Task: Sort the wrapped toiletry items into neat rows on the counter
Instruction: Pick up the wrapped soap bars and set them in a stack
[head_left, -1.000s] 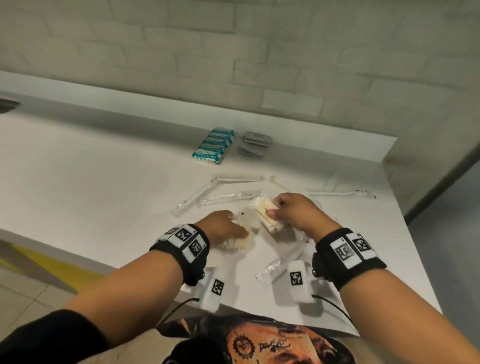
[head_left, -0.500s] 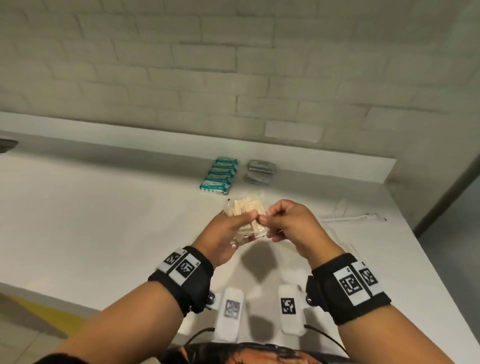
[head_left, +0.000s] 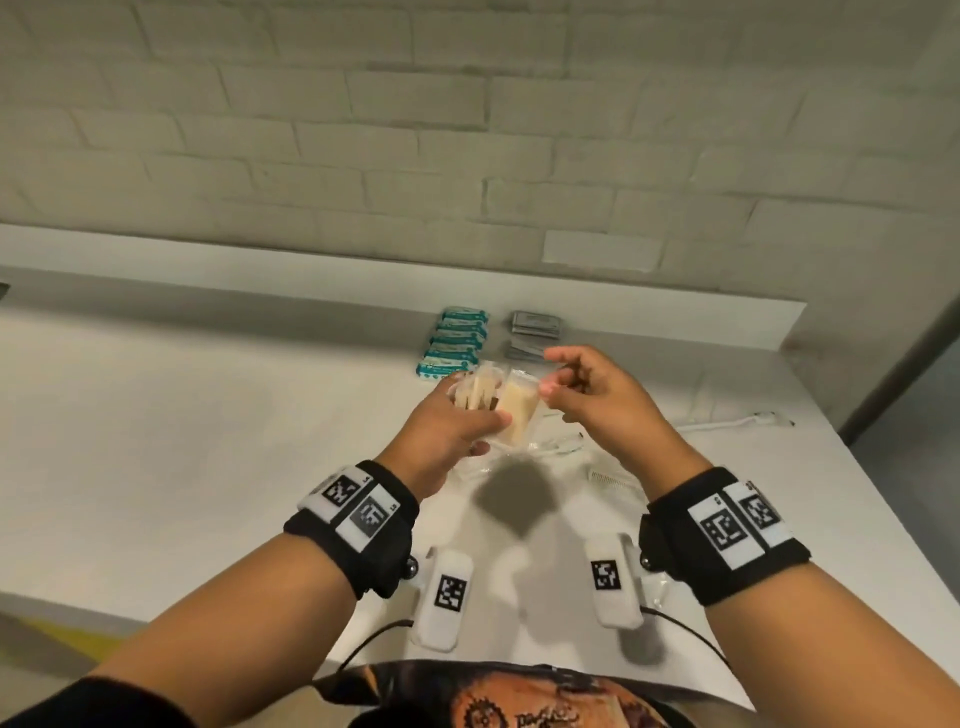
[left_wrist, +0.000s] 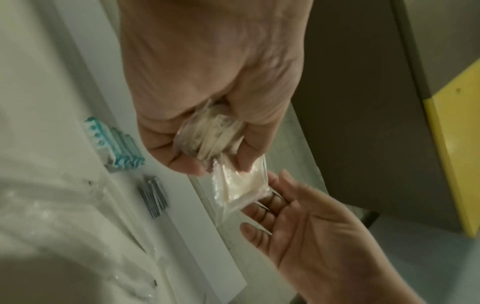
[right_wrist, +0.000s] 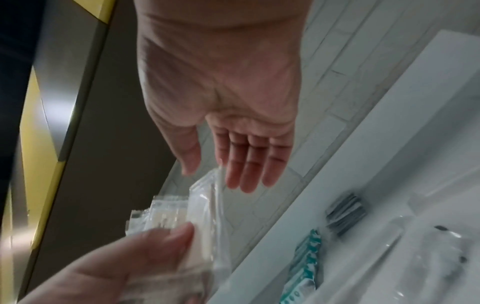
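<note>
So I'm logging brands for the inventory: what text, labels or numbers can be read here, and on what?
No text reads.
Teal packets: white print, blurred.
Grey sachets: markings too small.
Clear-wrapped packets in the left hand: no print visible.
Wristband markers: square codes, tiny characters illegible.
Shirt print: lettering unreadable.

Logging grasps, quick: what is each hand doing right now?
Left hand: grips a bunch of clear-wrapped packets.
Right hand: open, fingers relaxed beside the packets, holding nothing.
</note>
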